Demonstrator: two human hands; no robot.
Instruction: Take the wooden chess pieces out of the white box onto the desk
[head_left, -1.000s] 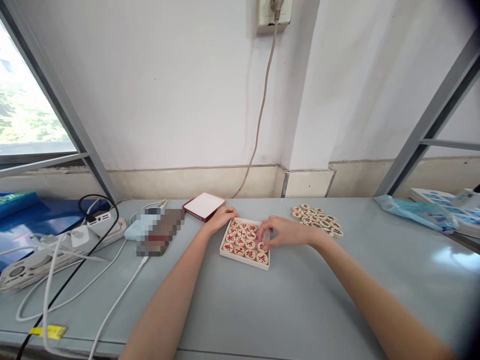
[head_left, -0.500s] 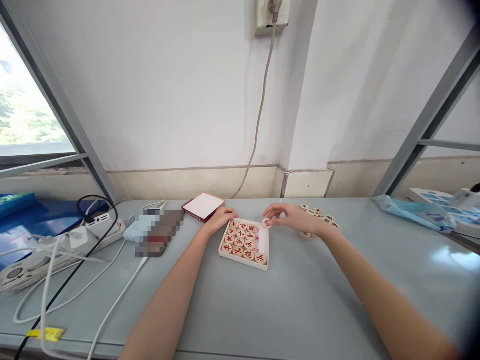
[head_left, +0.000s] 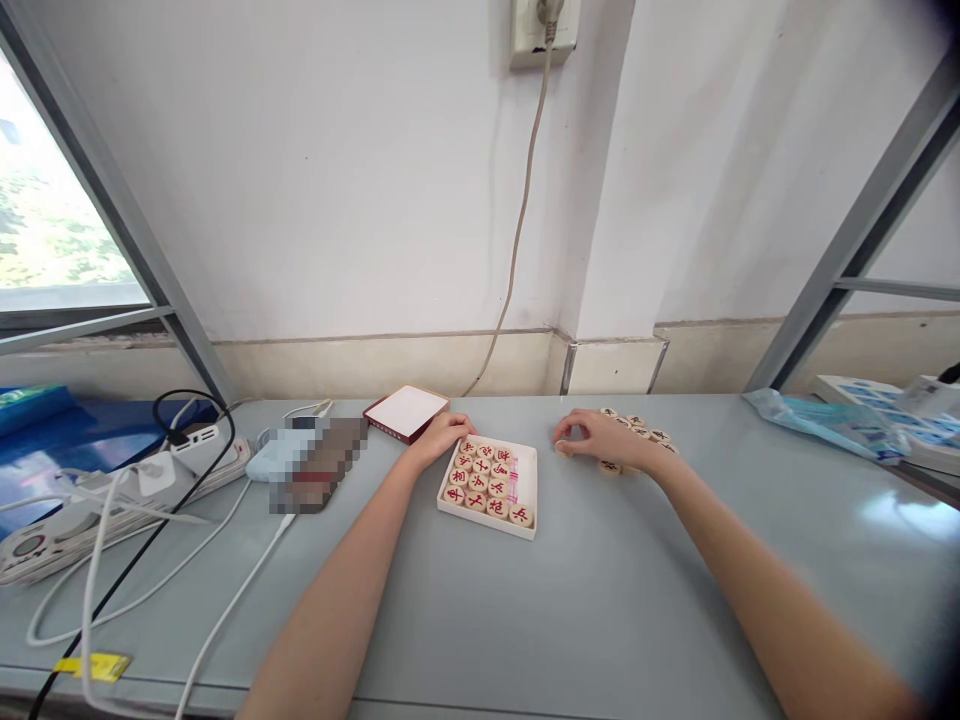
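Observation:
A white square box [head_left: 487, 519] on the table holds several round wooden pieces with red characters; its right column shows bare floor above one piece. My left hand [head_left: 448, 432] has its fingertips on the box's upper left corner. Right of the box, my right hand [head_left: 592, 438] pinches a round piece [head_left: 561, 449] low over the table. Under and beyond my right wrist lie several pieces with black characters [head_left: 660, 436], partly hidden by the hand.
A dark red box lid [head_left: 406, 412] lies behind my left hand. A phone [head_left: 330, 465], power strip [head_left: 45, 540] and cables cover the left side. At the right are a blue plastic packet [head_left: 829, 425] and a white-blue object [head_left: 877, 405].
My right hand has moved right, from the box's upper right corner, with the piece in its fingers. My left hand and the box have stayed in place.

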